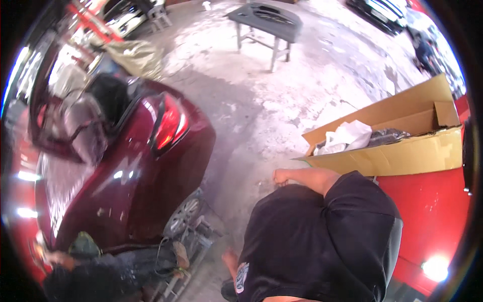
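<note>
Open concrete floor is seen between the dark red car at left and the cardboard box at right. The right hand (fingers curled, holding nothing) is kept near the box's left edge, apart from it.

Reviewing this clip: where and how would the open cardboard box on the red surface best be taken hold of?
Probably by the two short ends of the cardboard box, one hand at each, coming from above. It is long and shallow, lies on the red surface, and its flaps stand open, so the top rim is free. White wrapping lies inside. The right hand is nearest, clenched and apart.
</note>
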Demonstrator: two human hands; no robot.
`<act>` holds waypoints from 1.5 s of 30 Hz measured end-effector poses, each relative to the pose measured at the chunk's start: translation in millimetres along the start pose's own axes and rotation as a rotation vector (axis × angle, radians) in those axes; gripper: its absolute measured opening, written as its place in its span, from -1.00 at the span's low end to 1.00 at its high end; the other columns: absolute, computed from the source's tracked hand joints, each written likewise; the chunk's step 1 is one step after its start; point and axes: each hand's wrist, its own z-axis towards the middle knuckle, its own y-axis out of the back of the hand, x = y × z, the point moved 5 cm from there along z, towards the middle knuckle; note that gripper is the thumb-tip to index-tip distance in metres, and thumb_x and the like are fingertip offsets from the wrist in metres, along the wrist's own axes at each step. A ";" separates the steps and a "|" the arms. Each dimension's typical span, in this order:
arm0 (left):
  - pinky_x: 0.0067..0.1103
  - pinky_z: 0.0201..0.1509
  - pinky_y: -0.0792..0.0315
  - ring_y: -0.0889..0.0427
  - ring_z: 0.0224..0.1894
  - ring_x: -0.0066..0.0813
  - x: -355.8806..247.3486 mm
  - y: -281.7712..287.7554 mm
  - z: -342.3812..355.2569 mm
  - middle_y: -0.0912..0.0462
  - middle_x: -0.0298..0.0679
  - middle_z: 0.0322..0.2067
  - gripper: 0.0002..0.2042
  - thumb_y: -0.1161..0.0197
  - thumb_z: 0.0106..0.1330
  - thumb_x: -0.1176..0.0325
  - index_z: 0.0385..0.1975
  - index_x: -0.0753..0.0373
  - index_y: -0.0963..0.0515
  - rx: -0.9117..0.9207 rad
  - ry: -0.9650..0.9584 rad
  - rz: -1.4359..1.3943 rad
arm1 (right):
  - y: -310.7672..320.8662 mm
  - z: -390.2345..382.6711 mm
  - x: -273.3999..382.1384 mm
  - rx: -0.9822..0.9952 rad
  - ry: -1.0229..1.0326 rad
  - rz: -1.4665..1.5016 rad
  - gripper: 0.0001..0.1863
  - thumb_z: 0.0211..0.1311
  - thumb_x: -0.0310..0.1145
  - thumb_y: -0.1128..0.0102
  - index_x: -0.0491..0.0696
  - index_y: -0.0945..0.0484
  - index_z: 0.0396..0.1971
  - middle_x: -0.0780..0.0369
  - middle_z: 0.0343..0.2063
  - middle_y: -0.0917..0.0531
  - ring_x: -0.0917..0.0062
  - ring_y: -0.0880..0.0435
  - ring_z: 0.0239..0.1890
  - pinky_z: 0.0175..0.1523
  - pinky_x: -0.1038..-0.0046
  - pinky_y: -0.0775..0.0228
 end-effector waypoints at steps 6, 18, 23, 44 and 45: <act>-0.50 -0.37 -0.42 -0.57 -0.48 -0.43 -108.2 6.1 126.6 -0.62 -0.31 -0.50 -0.74 -0.15 0.35 0.22 -0.24 0.27 -0.67 0.269 0.084 -0.691 | 78.5 1.5 -51.1 -0.135 0.051 0.083 -0.82 0.14 -0.31 -0.12 -0.08 -0.64 -0.40 0.18 -0.53 -0.70 0.44 -0.66 -0.62 -0.52 0.35 -0.54; -0.50 -0.62 -0.32 -0.42 -0.69 -0.54 -329.5 124.3 411.6 -0.50 -0.33 -0.68 -0.82 -0.30 0.22 0.32 -0.50 0.31 -0.61 0.278 -0.363 -0.255 | 87.9 75.6 -268.8 -0.252 -0.251 -0.011 -0.85 -0.10 -0.30 -0.27 0.02 -0.67 -0.47 0.23 -0.50 -0.70 0.31 -0.69 -0.44 -0.36 0.17 -0.57; -0.50 -0.65 -0.30 -0.40 -0.72 -0.54 -404.6 144.4 558.5 -0.49 -0.33 -0.69 -0.81 -0.30 0.22 0.35 -0.58 0.28 -0.55 0.296 -0.702 0.124 | 247.1 46.0 -214.1 -0.508 -0.467 -0.081 -0.76 0.11 -0.28 -0.15 -0.04 -0.69 -0.28 0.09 -0.36 -0.72 0.29 -0.72 -0.31 -0.20 0.24 -0.54; -0.14 -0.36 -0.43 -0.61 -0.48 -0.06 -749.1 166.1 942.7 -0.62 -0.08 -0.52 -0.83 -0.20 0.29 0.29 -0.37 0.27 -0.59 0.181 -0.971 0.349 | 663.6 104.8 -352.2 -0.737 -0.744 0.258 -0.55 -0.03 -0.33 -0.18 0.00 -0.62 -0.03 0.00 -0.14 -0.68 0.10 -0.63 -0.03 0.05 0.14 -0.46; -0.15 -0.37 -0.43 -0.60 -0.49 -0.09 -760.4 193.4 953.3 -0.62 -0.12 -0.54 -0.83 -0.19 0.31 0.29 -0.35 0.28 -0.59 0.123 -1.010 0.412 | 711.1 122.2 -335.1 -0.812 -0.675 0.304 -0.55 -0.03 -0.33 -0.19 -0.01 -0.62 -0.04 -0.01 -0.14 -0.67 0.08 -0.62 -0.03 0.06 0.14 -0.46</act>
